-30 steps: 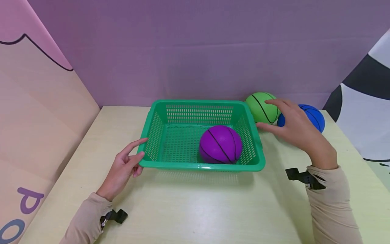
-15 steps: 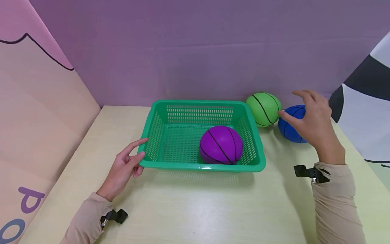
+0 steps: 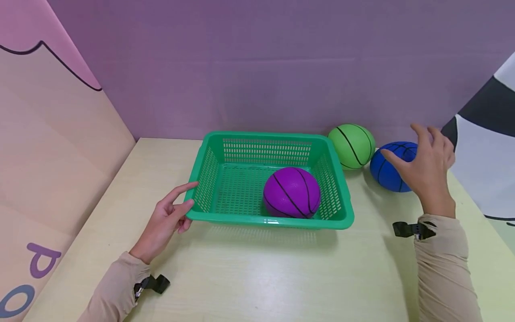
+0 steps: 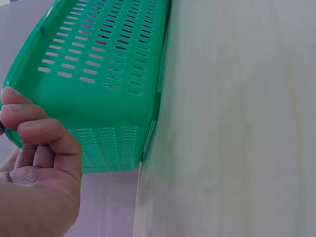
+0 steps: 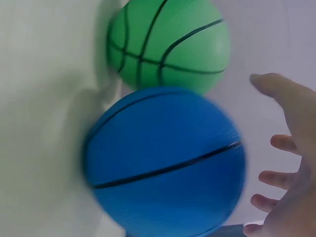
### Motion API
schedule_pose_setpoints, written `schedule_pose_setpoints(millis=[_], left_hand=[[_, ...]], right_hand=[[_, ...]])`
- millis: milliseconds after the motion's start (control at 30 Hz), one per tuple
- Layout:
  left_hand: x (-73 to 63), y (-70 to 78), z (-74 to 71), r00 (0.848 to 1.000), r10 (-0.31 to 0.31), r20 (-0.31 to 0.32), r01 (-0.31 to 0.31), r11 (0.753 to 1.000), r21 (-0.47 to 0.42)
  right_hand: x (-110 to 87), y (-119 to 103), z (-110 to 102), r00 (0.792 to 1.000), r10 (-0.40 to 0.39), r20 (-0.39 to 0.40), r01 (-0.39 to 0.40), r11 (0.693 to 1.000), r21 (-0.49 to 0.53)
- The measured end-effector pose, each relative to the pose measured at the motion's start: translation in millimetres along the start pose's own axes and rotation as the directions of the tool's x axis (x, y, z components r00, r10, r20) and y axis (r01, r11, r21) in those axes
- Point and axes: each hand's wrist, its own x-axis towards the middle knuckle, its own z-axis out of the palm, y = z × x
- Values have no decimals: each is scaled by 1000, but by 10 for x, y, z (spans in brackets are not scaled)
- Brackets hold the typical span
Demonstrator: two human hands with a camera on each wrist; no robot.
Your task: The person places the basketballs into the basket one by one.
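Observation:
A green plastic basket (image 3: 241, 218) with slotted walls stands mid-table, holding a purple basketball (image 3: 291, 192) in its right half. My left hand (image 3: 158, 226) holds the basket's rim at the front left corner, thumb and fingers around the edge; the left wrist view shows the fingers curled there. To the right, a blue basketball (image 3: 386, 169) lies on the table, partly covered in the head view by my right hand (image 3: 429, 174). That hand is spread above the ball, and a gap shows between them in the right wrist view. A green basketball (image 3: 351, 146) sits between basket and blue ball.
The pale wooden table (image 3: 257, 277) ends at a purple backdrop (image 3: 257, 89) behind the basket. A printed panel (image 3: 52, 156) rises along the left side, and a black-and-white one (image 3: 487, 156) on the right.
My right hand has moved right, from in front of the green ball to over the blue ball. My left hand stays at the basket's corner.

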Motion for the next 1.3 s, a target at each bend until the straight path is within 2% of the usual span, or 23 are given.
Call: schedule_pose_setpoints(millis=[200,333,600,900,1133,1300], left_hand=[[7,-2,3,1000,-10,2,10,1000,5],[4,-1,-4,1000,-19,0,19,1000,6],[-21,-3,-23,999,-28,-17,29,999,20],[-35,-13,-35,1000,-25,-17,26,999,27],[-34,-29,-39,999,-26,-18,27,999,26],[-1,-47,-21,1000,-12,3,12,1000,4]], right_hand=[[4,304,146,990,95,102,-94,995,-18],[15,390,197,982,113,154,-113,994,-6],[24,374,220,983,108,149,-112,994,19],[49,361,117,959,118,258,-112,993,-37],[36,342,134,962,117,248,-113,993,-32],[15,334,99,968,116,224,-111,993,-34]])
